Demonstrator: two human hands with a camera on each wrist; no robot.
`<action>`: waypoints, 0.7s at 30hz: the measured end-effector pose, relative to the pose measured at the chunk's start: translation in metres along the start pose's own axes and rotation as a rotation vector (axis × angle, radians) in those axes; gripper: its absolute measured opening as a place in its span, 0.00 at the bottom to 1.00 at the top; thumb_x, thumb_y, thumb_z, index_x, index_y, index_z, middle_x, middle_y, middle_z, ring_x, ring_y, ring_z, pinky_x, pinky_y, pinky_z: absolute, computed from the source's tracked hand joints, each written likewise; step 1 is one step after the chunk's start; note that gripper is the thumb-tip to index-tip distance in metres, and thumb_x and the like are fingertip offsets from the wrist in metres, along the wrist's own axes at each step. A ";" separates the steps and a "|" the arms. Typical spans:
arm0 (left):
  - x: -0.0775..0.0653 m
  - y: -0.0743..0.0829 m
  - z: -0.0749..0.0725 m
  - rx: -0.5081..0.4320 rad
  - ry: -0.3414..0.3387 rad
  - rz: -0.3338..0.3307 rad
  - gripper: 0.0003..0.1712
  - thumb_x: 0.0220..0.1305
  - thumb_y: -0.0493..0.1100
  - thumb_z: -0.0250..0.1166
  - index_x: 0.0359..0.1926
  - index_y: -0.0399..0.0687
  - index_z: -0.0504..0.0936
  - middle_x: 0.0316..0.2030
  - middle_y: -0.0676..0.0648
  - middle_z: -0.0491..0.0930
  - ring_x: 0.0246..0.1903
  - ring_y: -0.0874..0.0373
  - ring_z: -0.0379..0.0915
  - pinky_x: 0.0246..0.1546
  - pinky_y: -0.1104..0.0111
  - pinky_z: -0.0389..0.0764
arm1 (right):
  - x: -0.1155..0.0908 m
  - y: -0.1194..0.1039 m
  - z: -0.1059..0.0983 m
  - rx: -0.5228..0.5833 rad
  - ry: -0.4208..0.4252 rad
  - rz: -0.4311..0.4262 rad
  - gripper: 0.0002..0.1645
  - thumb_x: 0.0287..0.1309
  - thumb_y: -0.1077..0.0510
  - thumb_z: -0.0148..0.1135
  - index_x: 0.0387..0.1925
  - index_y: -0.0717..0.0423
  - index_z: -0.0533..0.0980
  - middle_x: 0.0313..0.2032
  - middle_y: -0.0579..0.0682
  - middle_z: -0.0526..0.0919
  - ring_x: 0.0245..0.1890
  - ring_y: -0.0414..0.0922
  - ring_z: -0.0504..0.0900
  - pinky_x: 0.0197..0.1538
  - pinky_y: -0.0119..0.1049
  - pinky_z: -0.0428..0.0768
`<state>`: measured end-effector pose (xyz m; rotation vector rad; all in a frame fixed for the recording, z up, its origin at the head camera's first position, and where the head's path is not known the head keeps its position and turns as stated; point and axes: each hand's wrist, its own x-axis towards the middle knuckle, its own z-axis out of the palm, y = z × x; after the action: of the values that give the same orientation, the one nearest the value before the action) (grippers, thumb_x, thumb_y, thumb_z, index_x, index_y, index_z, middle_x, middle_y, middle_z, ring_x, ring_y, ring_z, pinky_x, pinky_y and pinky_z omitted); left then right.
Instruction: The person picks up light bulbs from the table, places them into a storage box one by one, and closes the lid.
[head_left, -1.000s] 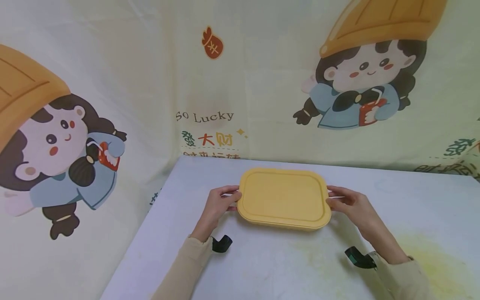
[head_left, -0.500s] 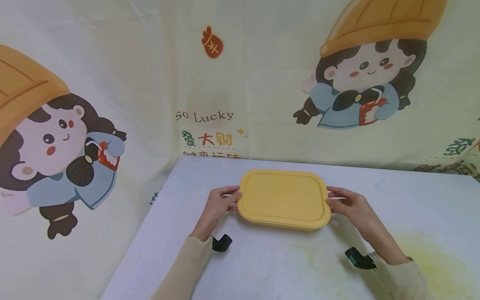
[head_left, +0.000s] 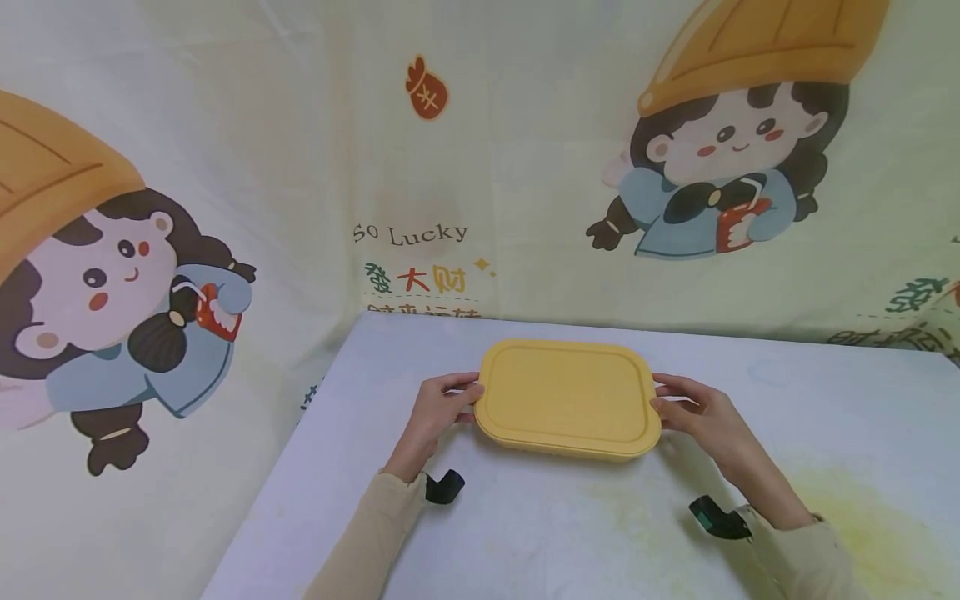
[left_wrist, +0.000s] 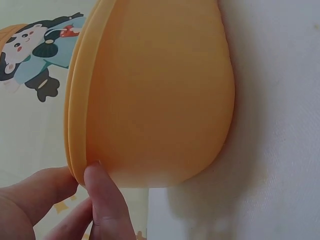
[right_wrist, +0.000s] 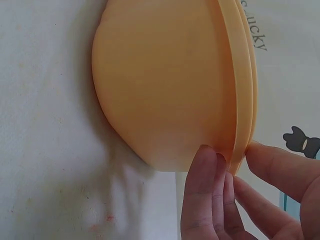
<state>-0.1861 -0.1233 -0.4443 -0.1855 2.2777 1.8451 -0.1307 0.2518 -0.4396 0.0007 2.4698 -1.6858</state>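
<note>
A yellow food container [head_left: 567, 392] with a rounded rectangular lid sits lid-up at the middle of the table. At its left end, my left hand [head_left: 437, 412] pinches the rim between thumb and fingers. My right hand [head_left: 701, 410] grips the rim at the opposite end in much the same way. In the left wrist view, a fingertip lies under the projecting rim [left_wrist: 80, 105], against the container's smooth, bulging side [left_wrist: 160, 95]. Several fingertips [right_wrist: 202, 165] tuck below the rim in the right wrist view. What the container holds is hidden by the lid.
The white table [head_left: 525, 525] has a yellowish stain [head_left: 870, 517] at the right front. Behind it and to the left hangs a cream cloth [head_left: 540, 192] printed with cartoon figures and lettering. A black wrist camera [head_left: 446, 487] sticks out from the left sleeve, another black camera [head_left: 718, 518] from the right.
</note>
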 end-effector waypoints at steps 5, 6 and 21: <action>-0.002 0.000 0.000 0.015 0.007 0.038 0.18 0.62 0.42 0.70 0.53 0.43 0.85 0.45 0.43 0.83 0.32 0.58 0.80 0.34 0.59 0.87 | 0.001 -0.002 0.002 -0.074 0.008 -0.001 0.38 0.68 0.47 0.60 0.71 0.61 0.63 0.59 0.63 0.75 0.43 0.27 0.79 0.46 0.24 0.79; -0.002 0.000 0.000 0.020 0.010 0.045 0.18 0.62 0.42 0.70 0.52 0.43 0.85 0.44 0.43 0.83 0.32 0.58 0.80 0.34 0.59 0.87 | 0.001 -0.003 0.001 -0.104 0.015 0.000 0.38 0.68 0.46 0.60 0.71 0.60 0.64 0.59 0.63 0.76 0.44 0.26 0.77 0.47 0.25 0.78; -0.017 0.015 0.000 0.293 0.131 0.238 0.15 0.64 0.44 0.68 0.51 0.49 0.85 0.42 0.49 0.84 0.45 0.55 0.79 0.39 0.66 0.83 | -0.008 -0.010 0.017 -0.492 0.353 -0.473 0.25 0.60 0.63 0.68 0.58 0.66 0.75 0.50 0.63 0.78 0.47 0.59 0.73 0.44 0.47 0.72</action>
<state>-0.1729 -0.1206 -0.4257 0.0120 2.7314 1.6119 -0.1214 0.2335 -0.4357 -0.4021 3.3004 -1.2345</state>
